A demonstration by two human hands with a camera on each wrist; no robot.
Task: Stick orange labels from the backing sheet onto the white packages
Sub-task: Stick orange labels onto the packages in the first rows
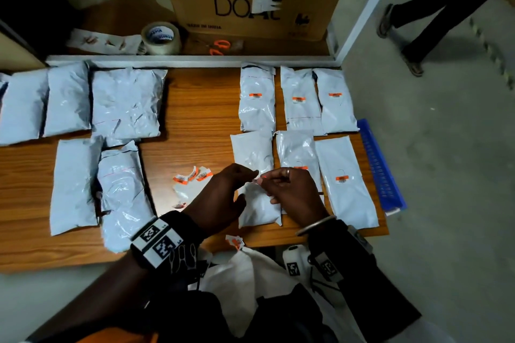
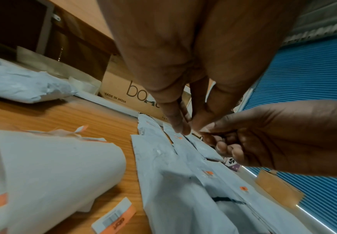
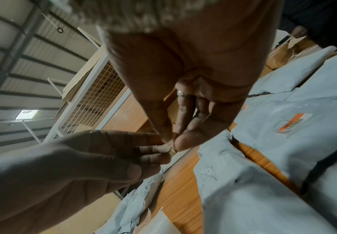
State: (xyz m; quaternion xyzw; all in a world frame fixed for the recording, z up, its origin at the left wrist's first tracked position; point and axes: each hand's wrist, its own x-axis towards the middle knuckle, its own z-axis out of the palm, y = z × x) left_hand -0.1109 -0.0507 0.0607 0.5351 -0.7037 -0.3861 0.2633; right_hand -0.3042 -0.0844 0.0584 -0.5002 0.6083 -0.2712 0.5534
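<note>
Meeting at their fingertips low in the centre of the frame, the left hand (image 1: 220,198) and right hand (image 1: 292,192) pinch a small label (image 1: 257,179) between them; it is too small and blurred to tell which way it points. Both hands hover just above a white package (image 1: 257,209) whose long axis runs up the frame, away from the person. To the left of the left hand lies the backing sheet (image 1: 189,189) with curled orange labels (image 1: 192,175) along its upper edge, some lifting off. Further right, two rows of three packages lie side by side, long axes up the frame; the five beyond the hands each show an orange label (image 1: 341,179) set crosswise. On the left of the wooden desk (image 1: 200,108) sits a looser group of bare packages (image 1: 128,103). A blue crate (image 1: 381,172) edges the desk on the right. Beyond, in the upper frame, a shelf holds a tape roll (image 1: 161,37), orange scissors (image 1: 218,47) and a cardboard box (image 1: 250,11). Another person's legs (image 1: 434,8) stand on the grey floor at upper right.
</note>
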